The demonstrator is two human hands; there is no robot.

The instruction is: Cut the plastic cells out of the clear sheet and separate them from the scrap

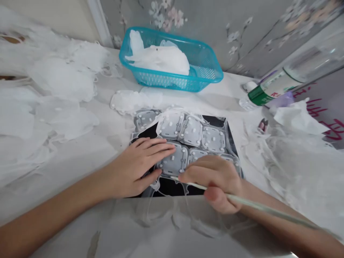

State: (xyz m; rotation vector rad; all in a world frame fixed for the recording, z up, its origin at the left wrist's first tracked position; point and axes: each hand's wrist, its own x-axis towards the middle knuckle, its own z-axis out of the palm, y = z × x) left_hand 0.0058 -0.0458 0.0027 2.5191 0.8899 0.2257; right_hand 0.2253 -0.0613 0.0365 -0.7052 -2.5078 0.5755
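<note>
My left hand point(139, 166) rests with fingers stretched over the left side of a translucent sheet of joined rounded-square pieces point(176, 163). The sheet lies on a black board point(168, 188), and small white nubs dot each piece. In my right hand point(219, 179) is a long, thin pale stick point(258, 205), gripped by the fingers and thumb. Its tip points left and meets the near edge of the piece beside my left fingers. Whether the tip presses on the material cannot be made out. My right hand covers some of the near-row pieces.
Behind the board stands a blue basket point(172, 80) holding white translucent pieces. Similar sheets point(64, 79) pile up on the left, and loose film point(303, 161) lies on the right. A green-labelled bottle point(268, 89) lies at the back right, near a small dark object point(263, 125).
</note>
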